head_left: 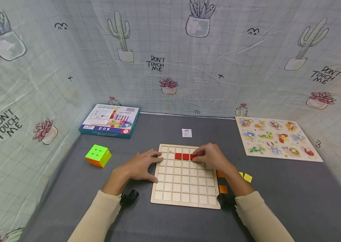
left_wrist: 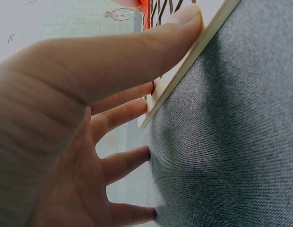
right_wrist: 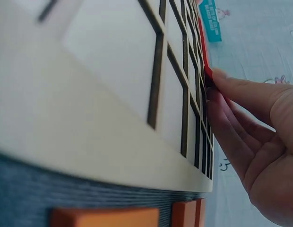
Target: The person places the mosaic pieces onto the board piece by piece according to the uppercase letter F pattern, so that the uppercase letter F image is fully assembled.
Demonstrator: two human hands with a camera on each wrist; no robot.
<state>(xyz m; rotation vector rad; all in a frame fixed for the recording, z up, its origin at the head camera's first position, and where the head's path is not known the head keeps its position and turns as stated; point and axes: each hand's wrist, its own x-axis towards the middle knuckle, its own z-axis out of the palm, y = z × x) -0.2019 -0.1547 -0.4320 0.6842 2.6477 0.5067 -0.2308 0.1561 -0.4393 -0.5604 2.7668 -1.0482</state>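
A pale wooden board (head_left: pixel 185 188) with a grid of square recesses lies on the grey table. Two red square tiles (head_left: pixel 181 156) sit side by side in a row near its far edge. My right hand (head_left: pixel 211 156) pinches another red tile (head_left: pixel 192 157) between thumb and fingers, just right of those two; in the right wrist view this red tile (right_wrist: pixel 208 73) is at the board's surface. With fingers spread, my left hand (head_left: pixel 141 165) rests along the board's left edge. Its thumb (left_wrist: pixel 184 23) touches the rim, and two fingertips lie on the table cloth.
Orange tiles (head_left: pixel 223 189) and yellow tiles (head_left: pixel 248 177) lie right of the board, partly behind my right forearm. A puzzle cube (head_left: pixel 98 155) and a flat box (head_left: pixel 110 120) stand left. A small card (head_left: pixel 186 133) lies beyond the board; an insect picture board (head_left: pixel 279 137) is at right.
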